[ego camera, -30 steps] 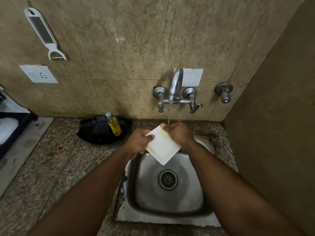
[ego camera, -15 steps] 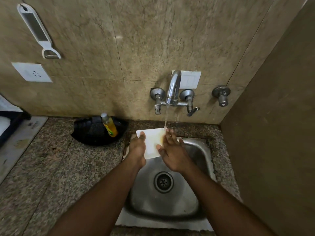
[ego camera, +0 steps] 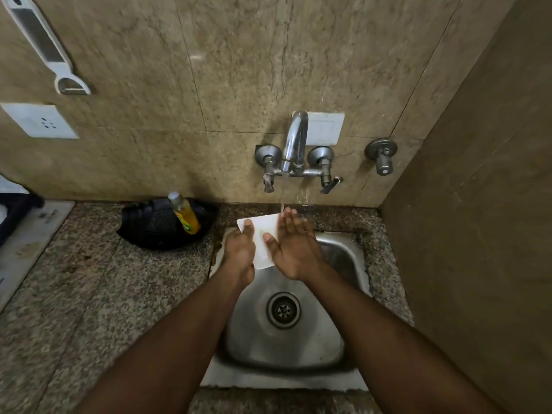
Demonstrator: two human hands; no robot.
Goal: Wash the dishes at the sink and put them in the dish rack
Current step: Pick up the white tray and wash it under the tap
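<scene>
White plate [ego camera: 263,234], steel-grey sink [ego camera: 337,255], speckled counter [ego camera: 119,294] (yellow bottle [ego camera: 186,215]).

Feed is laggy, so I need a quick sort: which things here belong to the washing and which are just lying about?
In use:
white square plate
left hand gripping it
right hand flat on it
running chrome wall tap
steel sink

Lying about:
yellow soap bottle in black tray
white peeler on wall
white wall socket

I see a dim pic w/ warm light. Small shine on the wall [ego camera: 195,57] up top, glare on the tap [ego camera: 295,138]. Hands look a bit blurry. Edges bend; corners dark.
</scene>
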